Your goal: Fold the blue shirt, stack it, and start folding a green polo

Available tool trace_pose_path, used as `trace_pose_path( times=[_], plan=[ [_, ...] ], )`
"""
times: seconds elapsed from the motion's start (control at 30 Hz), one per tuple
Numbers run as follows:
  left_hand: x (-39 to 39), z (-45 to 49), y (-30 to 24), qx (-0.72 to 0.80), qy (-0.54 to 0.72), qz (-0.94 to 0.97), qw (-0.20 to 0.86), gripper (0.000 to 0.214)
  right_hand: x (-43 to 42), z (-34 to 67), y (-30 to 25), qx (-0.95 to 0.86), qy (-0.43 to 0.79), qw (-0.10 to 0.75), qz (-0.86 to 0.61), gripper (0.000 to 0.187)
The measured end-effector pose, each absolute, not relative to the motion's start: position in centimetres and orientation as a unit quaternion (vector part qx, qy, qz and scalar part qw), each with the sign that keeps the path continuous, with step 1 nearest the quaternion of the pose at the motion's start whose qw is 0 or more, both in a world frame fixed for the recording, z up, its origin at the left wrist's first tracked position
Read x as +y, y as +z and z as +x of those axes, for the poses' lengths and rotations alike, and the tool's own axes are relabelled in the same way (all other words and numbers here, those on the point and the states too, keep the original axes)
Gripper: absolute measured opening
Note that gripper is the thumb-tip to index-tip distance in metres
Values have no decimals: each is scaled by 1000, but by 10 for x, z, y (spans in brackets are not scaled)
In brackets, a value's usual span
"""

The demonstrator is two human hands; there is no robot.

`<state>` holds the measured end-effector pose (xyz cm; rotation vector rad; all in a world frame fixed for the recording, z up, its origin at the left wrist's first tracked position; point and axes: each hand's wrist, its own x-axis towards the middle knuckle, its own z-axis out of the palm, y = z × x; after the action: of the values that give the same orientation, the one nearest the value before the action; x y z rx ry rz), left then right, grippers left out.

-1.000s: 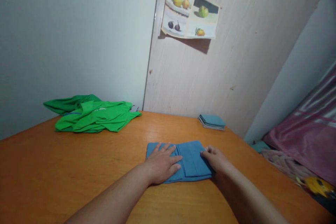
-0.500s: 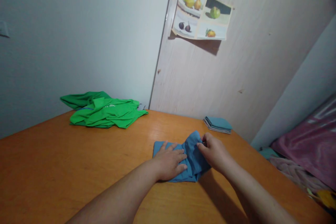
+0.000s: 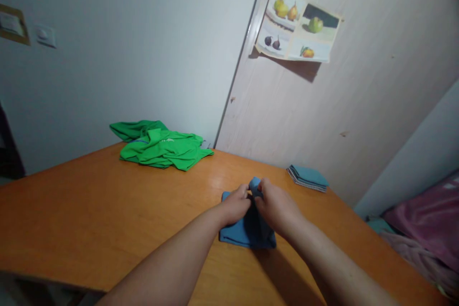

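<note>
A blue cloth [image 3: 247, 232] lies partly folded on the orange table [image 3: 107, 210], near the middle. My left hand [image 3: 234, 205] and my right hand [image 3: 276, 208] meet over it, both pinching its far edge, which is lifted off the table between the fingertips. The hands hide most of the cloth's upper surface.
A crumpled green shirt [image 3: 161, 148] lies at the table's far left by the wall. A small stack of folded blue cloths [image 3: 308, 178] sits at the far right corner. A fruit picture [image 3: 297, 31] hangs on the wooden panel. Pink bedding [image 3: 426, 215] is to the right.
My left hand went from lying flat on the cloth to pinching it. My right hand lifted the right side and carried it leftward until both hands met. The view shifted left.
</note>
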<state>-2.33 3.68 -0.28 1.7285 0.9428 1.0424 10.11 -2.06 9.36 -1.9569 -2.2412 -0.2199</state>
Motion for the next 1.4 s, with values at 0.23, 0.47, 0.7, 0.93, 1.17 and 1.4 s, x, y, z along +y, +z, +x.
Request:
trace_pose_path(
  times=[0.23, 0.47, 0.7, 0.93, 1.17, 1.4],
  plan=[
    [49, -29, -2, 356, 549, 489, 577, 33, -32, 72, 77, -768, -89, 63, -631, 21],
    [54, -37, -4, 370, 565, 503, 540, 43, -34, 68, 55, -801, 29, 148, -580, 20],
    [62, -41, -15, 479, 479, 649, 346, 46, -34, 120, 41, -749, 133, 341, -552, 32],
    [59, -47, -14, 515, 397, 718, 249, 23, -69, 159, 2, -750, 133, 333, -555, 53],
    [55, -55, -7, 585, 352, 704, 196, 15, -60, 180, -15, -770, 37, 276, -574, 60],
    [38, -60, 7, 595, 339, 711, 160, 10, -33, 209, -15, -697, -9, 322, -641, 47]
  ],
)
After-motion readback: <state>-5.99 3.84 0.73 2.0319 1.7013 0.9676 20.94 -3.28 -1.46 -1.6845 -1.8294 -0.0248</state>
